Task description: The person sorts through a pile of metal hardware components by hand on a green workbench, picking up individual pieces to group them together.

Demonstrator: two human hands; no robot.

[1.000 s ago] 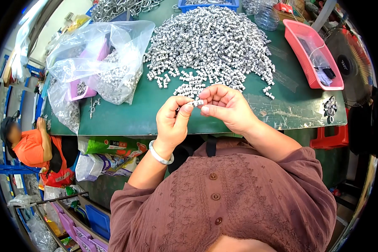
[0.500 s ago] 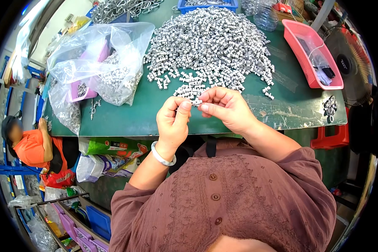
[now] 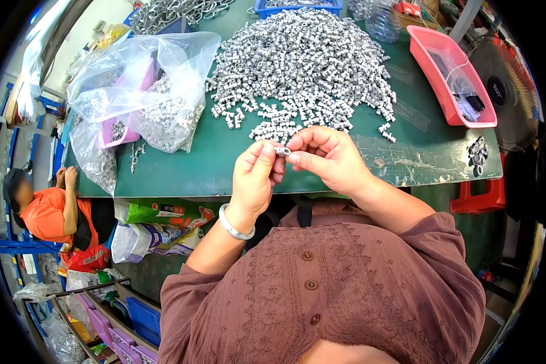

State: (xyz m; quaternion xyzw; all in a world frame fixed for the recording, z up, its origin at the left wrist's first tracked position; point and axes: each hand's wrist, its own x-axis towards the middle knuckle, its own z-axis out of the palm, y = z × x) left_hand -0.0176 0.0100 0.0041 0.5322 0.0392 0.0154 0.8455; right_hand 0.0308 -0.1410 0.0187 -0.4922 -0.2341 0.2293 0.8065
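Note:
Between my two hands, just in front of the pile, is a small silvery metal fitting point(image 3: 283, 151) with a ring-shaped opening at its right end. My left hand point(image 3: 255, 176) pinches its left side between thumb and fingers. The fingertips of my right hand point(image 3: 329, 159) are closed at the ring end. A pale bangle point(image 3: 235, 224) circles my left wrist. Beyond my hands a large heap of similar small metal fittings point(image 3: 300, 60) covers the table, its near edge thinning into loose pieces.
On the green table point(image 3: 182, 179) lie a clear plastic bag point(image 3: 182, 109) of metal parts at left, a pink basket point(image 3: 428, 67) at right, and a cluster of dark rings point(image 3: 477, 155). A fan point(image 3: 497, 91) stands beyond the basket. A person in orange point(image 3: 50, 212) sits at left.
The fitting has turned, so its ring opening now shows. My left hand has shifted slightly right. The person at left has moved their hands at the table edge.

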